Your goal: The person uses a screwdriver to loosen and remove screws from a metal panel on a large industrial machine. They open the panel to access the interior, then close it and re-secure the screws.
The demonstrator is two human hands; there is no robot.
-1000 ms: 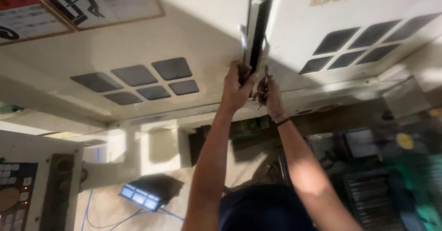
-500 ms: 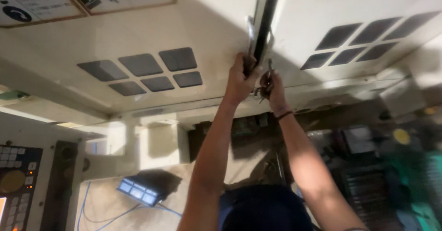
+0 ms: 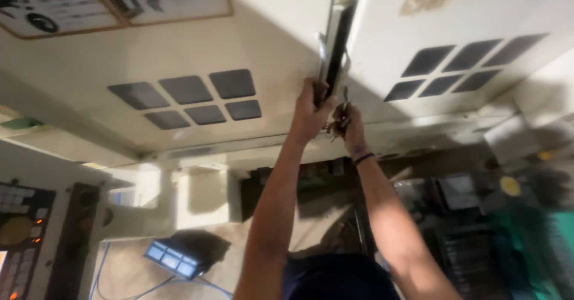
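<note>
Both arms reach far out to a thin dark gap (image 3: 338,43) between two cream panels. The gap is long and narrow, and its long line runs from about 6 o'clock up to 12 o'clock, leaning a bit to 1 o'clock. A shiny metal strip (image 3: 323,58) runs along its left edge. The left hand (image 3: 311,112) is at the low end of the gap, and its fingers are curled shut around the strip there, so the rest of the strip lies at 12 o'clock from that hand. The right hand (image 3: 348,124) is just beside it, at about 4 o'clock from the left hand, and a little farther from the gap. It is closed on a small metal thing (image 3: 338,113) that is too blurry to name, and a dark band (image 3: 363,156) sits on its wrist. So the left hand is the nearer one to the gap. On the left panel, at 9 o'clock from the hands, is a group of dark squares (image 3: 194,97). More dark squares (image 3: 460,64) sit at 2 o'clock on the right panel. A small blue light (image 3: 173,259) glows low down at 7 o'clock.
</note>
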